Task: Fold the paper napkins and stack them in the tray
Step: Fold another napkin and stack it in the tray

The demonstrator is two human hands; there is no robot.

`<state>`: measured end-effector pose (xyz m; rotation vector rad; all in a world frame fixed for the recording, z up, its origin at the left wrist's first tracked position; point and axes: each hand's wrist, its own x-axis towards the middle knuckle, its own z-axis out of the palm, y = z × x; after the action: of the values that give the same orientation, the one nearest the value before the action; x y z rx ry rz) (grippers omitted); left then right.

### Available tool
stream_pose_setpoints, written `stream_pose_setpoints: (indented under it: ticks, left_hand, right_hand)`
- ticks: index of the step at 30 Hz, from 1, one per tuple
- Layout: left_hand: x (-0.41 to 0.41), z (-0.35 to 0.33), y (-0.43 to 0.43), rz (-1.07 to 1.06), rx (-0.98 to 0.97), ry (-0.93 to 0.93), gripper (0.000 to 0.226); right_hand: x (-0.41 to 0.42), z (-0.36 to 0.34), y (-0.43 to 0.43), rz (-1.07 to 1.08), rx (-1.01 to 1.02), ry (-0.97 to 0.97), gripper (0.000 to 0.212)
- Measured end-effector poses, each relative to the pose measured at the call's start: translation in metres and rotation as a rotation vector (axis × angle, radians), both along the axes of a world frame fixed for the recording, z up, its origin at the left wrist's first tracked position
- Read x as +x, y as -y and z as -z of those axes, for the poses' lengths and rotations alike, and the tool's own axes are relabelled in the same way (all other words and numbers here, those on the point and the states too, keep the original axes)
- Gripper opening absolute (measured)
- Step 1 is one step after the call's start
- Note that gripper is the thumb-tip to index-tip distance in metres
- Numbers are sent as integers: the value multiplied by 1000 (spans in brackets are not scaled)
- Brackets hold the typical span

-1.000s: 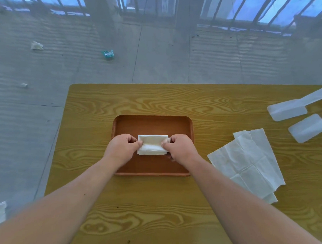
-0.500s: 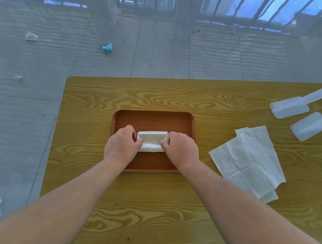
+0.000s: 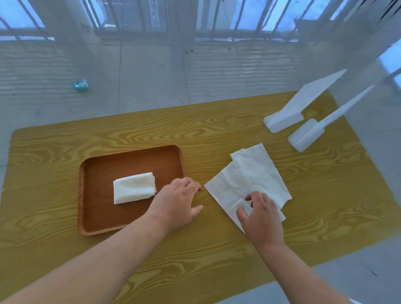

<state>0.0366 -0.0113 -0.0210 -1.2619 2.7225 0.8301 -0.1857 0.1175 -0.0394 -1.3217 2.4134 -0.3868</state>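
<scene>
A folded white napkin (image 3: 134, 187) lies flat in the brown wooden tray (image 3: 95, 218) on the left half of the yellow wood-grain table. To the right of the tray, unfolded napkins (image 3: 248, 176) lie spread in a loose overlapping pile. My left hand (image 3: 176, 204) hovers over the tray's right rim, fingers loosely curled, holding nothing. My right hand (image 3: 260, 214) rests on the near corner of the unfolded pile, fingertips spread and pressing on the top sheet.
Two white plastic stands (image 3: 294, 114) (image 3: 314, 130) sit at the table's far right. The table's far edge (image 3: 151, 110) drops to a grey floor with a teal scrap (image 3: 80, 84). Bare tabletop stretches in front of the tray.
Both hands let go of the folded napkin, which stays in the tray. They moved right: the left to the tray's rim, the right onto the unfolded pile. The view swung right.
</scene>
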Motion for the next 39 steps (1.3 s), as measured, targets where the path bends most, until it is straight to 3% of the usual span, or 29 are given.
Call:
stream_pose_setpoints:
  ticks: [5,10,15,19,23,26,30,35,39]
  left_hand:
    - [-46,6,-13,81,-5,122,63]
    - [-74,13,-10,-176,-8,183,73]
    - [-91,19,-1,-254,30,263,78]
    - [-98,24,0,-285,24,287,68]
    - [-102,23,6,-262,94,292,37]
    - [-102,23,7,-210,199,167,18]
    - [-97,13,6,-375,587,-166,14]
    - [-89,-17,12,-495,914,-486,17]
    - [-81,-35,24,-443,1066,-567,31]
  right_hand:
    - [-40,1,-40,129,90,42,33]
    - [-62,2,-56,269,91,126,41]
    - [-83,0,-49,477,105,288,57]
    - [-97,-3,-38,441,78,269,65]
    - [-106,-5,-19,269,18,144,63]
    - [-111,-5,1,125,27,89,65]
    - [-115,-7,27,2,57,158,75]
    - [-114,-10,48,4,104,445,92]
    - [-114,-12,57,35,151,707,89]
